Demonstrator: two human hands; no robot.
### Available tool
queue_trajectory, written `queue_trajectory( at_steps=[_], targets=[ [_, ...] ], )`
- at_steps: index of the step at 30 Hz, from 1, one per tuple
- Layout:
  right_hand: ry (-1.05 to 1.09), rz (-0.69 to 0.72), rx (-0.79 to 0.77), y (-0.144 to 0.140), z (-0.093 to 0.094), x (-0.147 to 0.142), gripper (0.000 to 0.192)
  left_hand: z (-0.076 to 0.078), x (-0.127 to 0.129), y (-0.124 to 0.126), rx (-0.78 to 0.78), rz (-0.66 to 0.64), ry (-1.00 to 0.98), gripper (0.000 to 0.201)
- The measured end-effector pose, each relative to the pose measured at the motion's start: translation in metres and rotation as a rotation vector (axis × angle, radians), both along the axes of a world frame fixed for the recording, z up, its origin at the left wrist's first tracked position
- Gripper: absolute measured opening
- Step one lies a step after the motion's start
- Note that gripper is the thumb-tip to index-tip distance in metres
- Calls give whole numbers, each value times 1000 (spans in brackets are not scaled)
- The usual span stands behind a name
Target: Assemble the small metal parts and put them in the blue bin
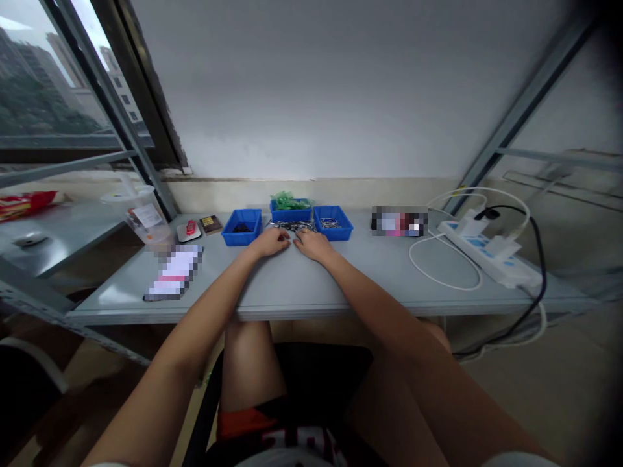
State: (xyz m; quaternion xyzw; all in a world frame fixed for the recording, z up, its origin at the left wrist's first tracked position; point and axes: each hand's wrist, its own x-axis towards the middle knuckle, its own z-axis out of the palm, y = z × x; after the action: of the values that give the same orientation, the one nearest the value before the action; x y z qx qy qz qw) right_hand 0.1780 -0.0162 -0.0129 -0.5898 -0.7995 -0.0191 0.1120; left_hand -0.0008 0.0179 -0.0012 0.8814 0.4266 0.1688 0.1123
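Note:
A loose pile of small thin metal pieces (292, 226), perhaps screws or nails, lies on the table between three blue bins. My left hand (272, 242) rests at its near left edge, fingers curled together with the thumb. Just to the right, my right hand (314, 245) bends its fingers down at the pile's near edge. Whatever is between the fingertips of either hand is too small to make out. Dark small pieces lie in the left blue bin (233, 238); silvery ones lie in the right blue bin (344, 230). Green plastic wrapping (288, 201) fills the back blue bin (292, 214).
A pixelated phone (175, 272) and a plastic drink cup (148, 224) stand at left, near a small dish (189, 233) with a red item and a dark packet (211, 225). At right are another blurred-out object (399, 222) and a power strip (506, 266) with cables.

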Motion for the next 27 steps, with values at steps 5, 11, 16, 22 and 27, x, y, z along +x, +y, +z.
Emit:
queue_trajectory(
  at_steps=[5, 11, 16, 22, 27],
  targets=[
    [21, -22, -8, -2, 2, 1, 37, -1, 0, 2, -9, -4, -14, 37],
    [40, -92, 28, -6, 9, 2, 31, -1, 0, 1, -9, -9, -44, 37],
    [73, -40, 38, -4, 5, 7, 25, 0, 0, 0, -28, -13, -40, 38],
    [78, 95, 12, 1, 2, 11, 20, -2, 0, 2, -32, -50, -10, 33],
    [166, 201, 54, 1, 5, 8, 18, 2, -1, 0, -31, -86, -24, 27]
  ],
)
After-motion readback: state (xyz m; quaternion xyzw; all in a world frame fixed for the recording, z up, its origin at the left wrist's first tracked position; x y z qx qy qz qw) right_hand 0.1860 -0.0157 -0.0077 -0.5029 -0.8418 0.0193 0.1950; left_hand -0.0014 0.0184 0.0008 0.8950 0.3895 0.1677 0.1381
